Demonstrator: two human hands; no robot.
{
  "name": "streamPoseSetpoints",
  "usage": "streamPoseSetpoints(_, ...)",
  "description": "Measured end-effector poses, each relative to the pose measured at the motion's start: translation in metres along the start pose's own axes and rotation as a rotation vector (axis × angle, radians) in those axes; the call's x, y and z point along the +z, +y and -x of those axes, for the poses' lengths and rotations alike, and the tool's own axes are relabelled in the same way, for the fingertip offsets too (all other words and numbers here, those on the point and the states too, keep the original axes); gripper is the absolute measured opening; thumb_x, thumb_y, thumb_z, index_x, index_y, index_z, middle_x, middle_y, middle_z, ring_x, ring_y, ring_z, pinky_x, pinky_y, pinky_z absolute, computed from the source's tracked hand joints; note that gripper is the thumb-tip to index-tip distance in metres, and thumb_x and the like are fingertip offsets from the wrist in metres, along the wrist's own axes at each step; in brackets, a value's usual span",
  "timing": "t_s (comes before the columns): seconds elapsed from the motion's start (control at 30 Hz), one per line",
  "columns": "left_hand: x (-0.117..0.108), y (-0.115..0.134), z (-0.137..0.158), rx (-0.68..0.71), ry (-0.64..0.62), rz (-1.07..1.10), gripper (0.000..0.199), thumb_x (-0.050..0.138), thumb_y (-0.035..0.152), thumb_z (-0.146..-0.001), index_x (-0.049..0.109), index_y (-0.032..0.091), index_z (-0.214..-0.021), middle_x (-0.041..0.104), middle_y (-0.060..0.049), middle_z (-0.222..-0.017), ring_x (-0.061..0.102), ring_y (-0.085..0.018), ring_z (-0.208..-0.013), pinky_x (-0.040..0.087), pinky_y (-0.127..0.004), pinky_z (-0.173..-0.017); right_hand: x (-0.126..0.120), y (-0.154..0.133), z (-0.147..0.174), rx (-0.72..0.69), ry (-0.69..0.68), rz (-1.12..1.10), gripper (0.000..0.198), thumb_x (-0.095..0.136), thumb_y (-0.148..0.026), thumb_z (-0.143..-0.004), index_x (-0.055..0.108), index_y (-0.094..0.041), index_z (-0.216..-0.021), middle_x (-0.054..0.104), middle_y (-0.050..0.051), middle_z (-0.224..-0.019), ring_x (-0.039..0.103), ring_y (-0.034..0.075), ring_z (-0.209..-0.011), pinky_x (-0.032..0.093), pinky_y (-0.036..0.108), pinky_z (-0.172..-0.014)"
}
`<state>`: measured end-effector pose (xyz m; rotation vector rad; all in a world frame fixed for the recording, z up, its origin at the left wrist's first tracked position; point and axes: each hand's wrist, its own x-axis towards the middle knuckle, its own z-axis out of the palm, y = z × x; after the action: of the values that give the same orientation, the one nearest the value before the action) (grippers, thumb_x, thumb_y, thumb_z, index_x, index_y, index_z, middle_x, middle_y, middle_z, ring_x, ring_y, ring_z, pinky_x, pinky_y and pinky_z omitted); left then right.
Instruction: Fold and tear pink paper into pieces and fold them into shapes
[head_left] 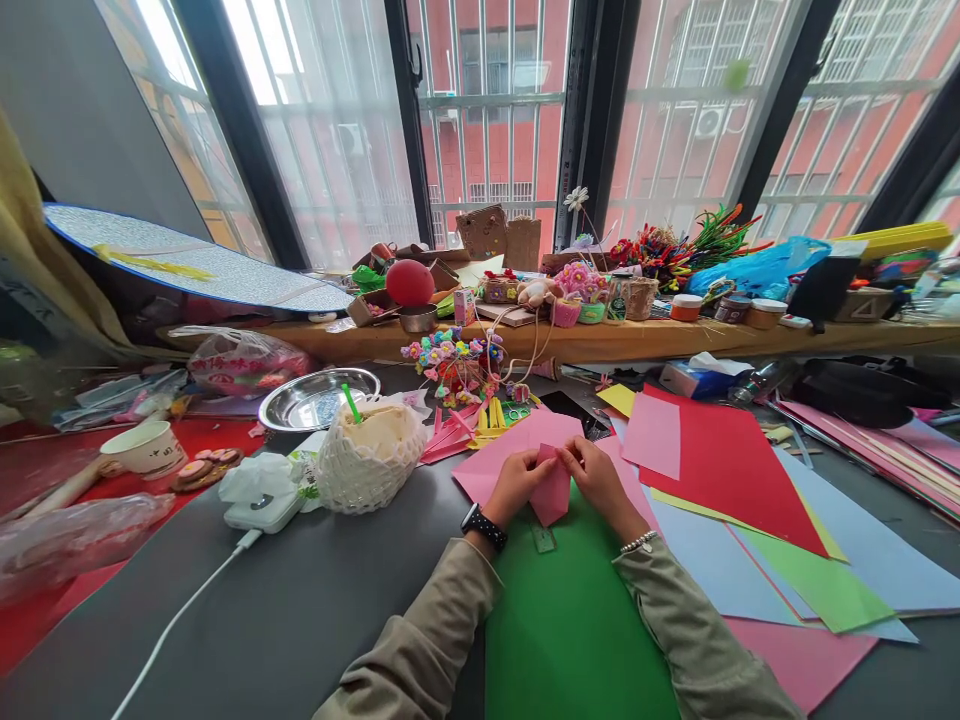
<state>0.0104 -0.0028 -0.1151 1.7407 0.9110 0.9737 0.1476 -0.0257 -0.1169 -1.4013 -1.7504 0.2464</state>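
Observation:
Both of my hands hold a small piece of folded pink paper [553,497] above a green sheet [577,610]. My left hand [517,482] grips its left side, thumb and fingers pinched near the top. Opposite it, my right hand [596,475] pinches the upper right corner. The lower end of the paper tapers to a point. Just below lies a small clear ruler-like piece [544,538] on the green sheet. Behind my hands spreads a larger pink sheet [487,462]. The fingertips partly cover the folds at the top.
Coloured paper sheets [727,460] overlap on the right. To the left stand a coconut in white netting [371,455] with a green straw, a white device with a cable [261,505], a metal tray [289,405] and a paper cup [146,448]. Craft items crowd the wooden sill [600,343].

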Motion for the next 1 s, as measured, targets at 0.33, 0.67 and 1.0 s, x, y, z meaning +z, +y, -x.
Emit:
streamPoseSetpoints(0.33, -0.001, -0.003, -0.001, 0.001, -0.023, 0.027, 0.034, 0.049, 0.042, -0.068, 0.057, 0.010, -0.063, 0.049, 0.000, -0.058, 0.038, -0.010, -0.054, 0.028, -0.020, -0.048, 0.001, 0.001, 0.000, -0.004, -0.018, 0.108, 0.035, 0.028, -0.040, -0.081, 0.039, -0.021, -0.055, 0.048, 0.001, -0.053, 0.044, 0.014, -0.050, 0.029, 0.024, -0.049)
streamPoseSetpoints(0.67, -0.002, -0.005, -0.002, -0.010, -0.033, 0.058, 0.034, 0.047, 0.041, -0.070, 0.057, 0.008, -0.068, 0.048, 0.000, -0.059, 0.038, -0.010, -0.054, 0.029, -0.020, -0.049, 0.001, 0.000, -0.001, 0.028, -0.021, 0.076, 0.044, 0.026, -0.049, -0.080, 0.037, -0.021, -0.048, 0.045, -0.001, -0.046, 0.041, 0.013, -0.045, 0.027, 0.023, -0.045)
streamPoseSetpoints(1.0, 0.000, 0.001, 0.001, 0.002, -0.127, 0.046, 0.030, 0.051, 0.039, -0.069, 0.056, 0.009, -0.066, 0.048, 0.000, -0.060, 0.038, -0.010, -0.055, 0.029, -0.020, -0.050, -0.009, -0.003, -0.003, 0.036, -0.022, -0.080, 0.033, 0.036, -0.043, -0.080, 0.046, -0.018, -0.060, 0.048, -0.002, -0.054, 0.044, 0.011, -0.050, 0.032, 0.021, -0.048)
